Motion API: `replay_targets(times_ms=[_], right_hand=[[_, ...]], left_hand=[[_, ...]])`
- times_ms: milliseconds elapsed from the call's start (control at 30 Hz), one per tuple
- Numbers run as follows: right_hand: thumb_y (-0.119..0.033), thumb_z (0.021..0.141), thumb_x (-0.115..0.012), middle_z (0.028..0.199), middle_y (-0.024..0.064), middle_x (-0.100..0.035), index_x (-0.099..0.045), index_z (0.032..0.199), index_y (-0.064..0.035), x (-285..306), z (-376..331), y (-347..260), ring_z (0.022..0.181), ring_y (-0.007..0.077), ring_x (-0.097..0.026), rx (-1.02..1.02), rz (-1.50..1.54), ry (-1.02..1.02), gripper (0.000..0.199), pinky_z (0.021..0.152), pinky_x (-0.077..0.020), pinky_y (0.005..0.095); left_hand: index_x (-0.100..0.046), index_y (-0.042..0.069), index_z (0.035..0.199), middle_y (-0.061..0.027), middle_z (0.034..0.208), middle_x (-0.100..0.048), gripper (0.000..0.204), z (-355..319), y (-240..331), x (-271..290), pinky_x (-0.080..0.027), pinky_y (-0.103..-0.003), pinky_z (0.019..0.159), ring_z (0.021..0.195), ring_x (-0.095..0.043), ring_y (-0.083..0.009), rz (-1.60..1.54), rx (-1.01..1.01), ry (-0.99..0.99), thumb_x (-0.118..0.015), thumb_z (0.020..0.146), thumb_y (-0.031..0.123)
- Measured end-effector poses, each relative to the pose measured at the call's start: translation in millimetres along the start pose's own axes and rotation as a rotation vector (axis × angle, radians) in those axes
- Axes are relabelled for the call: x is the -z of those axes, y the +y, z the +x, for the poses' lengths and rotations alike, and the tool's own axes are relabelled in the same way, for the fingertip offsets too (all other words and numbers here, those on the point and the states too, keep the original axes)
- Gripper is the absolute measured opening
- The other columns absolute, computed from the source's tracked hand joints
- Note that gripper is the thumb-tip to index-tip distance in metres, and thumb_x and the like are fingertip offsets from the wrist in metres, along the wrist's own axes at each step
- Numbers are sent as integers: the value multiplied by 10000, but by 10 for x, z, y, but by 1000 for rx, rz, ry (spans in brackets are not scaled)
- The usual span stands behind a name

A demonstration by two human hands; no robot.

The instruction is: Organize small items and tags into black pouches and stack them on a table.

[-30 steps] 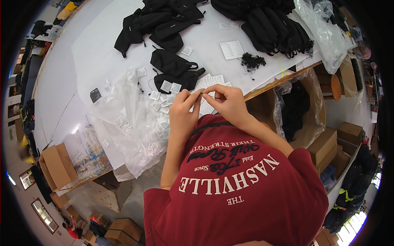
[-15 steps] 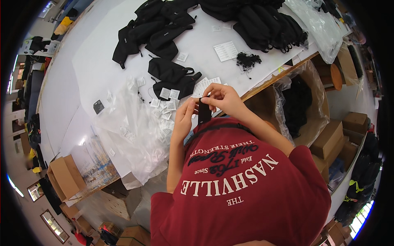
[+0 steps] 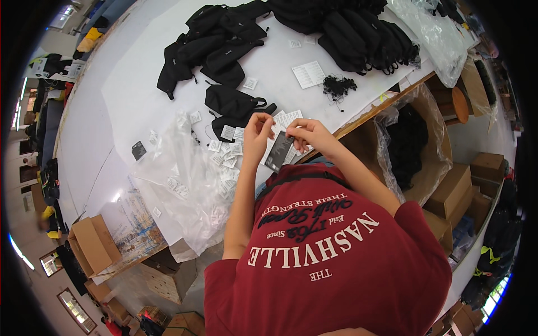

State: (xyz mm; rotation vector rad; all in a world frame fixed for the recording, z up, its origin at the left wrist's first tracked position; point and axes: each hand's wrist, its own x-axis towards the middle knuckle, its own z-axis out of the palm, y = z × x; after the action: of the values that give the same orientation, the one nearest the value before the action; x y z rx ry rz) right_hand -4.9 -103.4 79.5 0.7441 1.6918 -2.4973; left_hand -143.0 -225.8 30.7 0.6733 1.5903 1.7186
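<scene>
Hands on a dark tag at the edge of the surface

Hands meet just above the near edge of the white surface (image 3: pixel 112 101). The left hand (image 3: pixel 256 131) is raised with its fingers pinched together at the top, closed on something too small to make out, perhaps a thin string. The right hand (image 3: pixel 302 134) has its fingers curled in, gripping the upper end of a dark tag (image 3: pixel 278 152) that hangs down at a tilt between the two hands. The tag sits over the edge of the surface, just in front of the person's red shirt (image 3: pixel 330 263).

Just beyond the hands lie small white tags (image 3: pixel 227 151) scattered loosely, some touching each other, with a stack of white cards (image 3: pixel 284 119) beside them. A black pouch (image 3: pixel 232 103) lies right behind those. To the left, a crumpled clear plastic bag (image 3: pixel 190 185) spills over the near edge, holding more small white packets. Further back sits a heap of black pouches (image 3: pixel 216 42), a second larger pile (image 3: pixel 358 33) to the right of it, a white printed sheet (image 3: pixel 308 74) and a bundle of black strings (image 3: pixel 338 87) just beside that sheet. Below the right end of the surface stands an open cardboard box (image 3: pixel 443 145) lined with clear plastic and holding black items
</scene>
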Motion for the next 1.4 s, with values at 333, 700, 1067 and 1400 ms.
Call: replay_targets(times_ms=[333, 700, 1067, 1400], right_hand=[[-214, 879, -567, 565, -15, -542, -632, 864, -52, 299, -123, 65, 460, 32, -476, 39, -10, 277, 175, 427, -336, 153], [-203, 791, -652, 513, 23, -516, -662, 871, -96, -311, 51, 95, 455, 104, -474, 263, -779, -39, 134, 453, -354, 272], [-184, 799, -627, 572, 21, -563, -624, 896, -85, -383, 36, 97, 491, 105, -488, 251, -577, -89, 138, 469, -370, 259], [-132, 886, -553, 779, 27, -618, -506, 987, -79, -279, -161, -177, 664, 51, -521, 167, -13, -154, 124, 575, -378, 178]], left_hand=[[-591, 63, 906, -90, 817, -533, 220, 304, -494, 74, -430, -387, 661, 752, -554, -271, 1148, -387, 158, -660, 711, 138], [-635, 14, 753, -37, 607, -492, 135, -911, 285, 65, -347, -289, 540, 561, -441, -145, 632, 80, 335, -715, 687, 100], [-631, 5, 841, -13, 779, -581, 59, -1000, 280, 22, -401, -201, 571, 614, -498, -64, 160, -70, 525, -648, 804, 48], [-590, 25, 891, 36, 694, -511, 59, -994, 764, -83, -314, -175, 536, 603, -425, -21, -62, 1, 335, -603, 856, 71]])
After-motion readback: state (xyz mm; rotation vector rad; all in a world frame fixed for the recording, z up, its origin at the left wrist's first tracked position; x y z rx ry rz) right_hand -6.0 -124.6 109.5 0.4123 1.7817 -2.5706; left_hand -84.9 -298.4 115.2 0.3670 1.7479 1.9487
